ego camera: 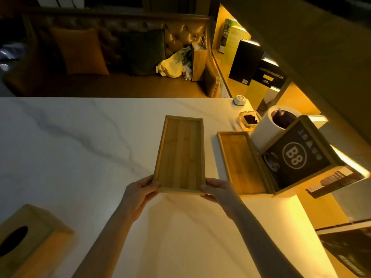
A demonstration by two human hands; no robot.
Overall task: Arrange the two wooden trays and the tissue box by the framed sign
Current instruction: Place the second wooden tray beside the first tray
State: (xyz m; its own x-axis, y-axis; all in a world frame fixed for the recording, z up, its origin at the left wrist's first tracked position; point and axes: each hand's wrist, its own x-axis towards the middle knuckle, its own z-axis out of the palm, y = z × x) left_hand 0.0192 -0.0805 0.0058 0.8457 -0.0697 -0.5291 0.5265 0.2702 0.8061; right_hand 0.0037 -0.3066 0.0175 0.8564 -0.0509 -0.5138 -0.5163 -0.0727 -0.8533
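A long wooden tray is gripped at its near end by both hands – the left hand is closed on the near left corner, thumb on the rim, and the right hand is closed on the near right corner in the same way. The tray is held lengthwise, pointing away from the person, over the middle of the table.

Just to its right a second wooden tray is laid flat on the table, its far right corner tucked against the framed sign. On the sign's dark face "B8" is printed large inside a white circle; a line of smaller characters above it is too blurred to be read. The sign is seen tilted, standing at the table's right edge. A white cylinder with a dark opening is set behind the sign, with a glass ashtray and a small white puck-shaped object farther back.

The wooden tissue box is found well apart from all this, at the near left corner of the table, its oval slot facing up.

The tabletop is white marble with grey veins – warmly lit from lit shelves on the right, where dark boxes are stood. A tufted leather sofa with cushions and bags is seen beyond the table.
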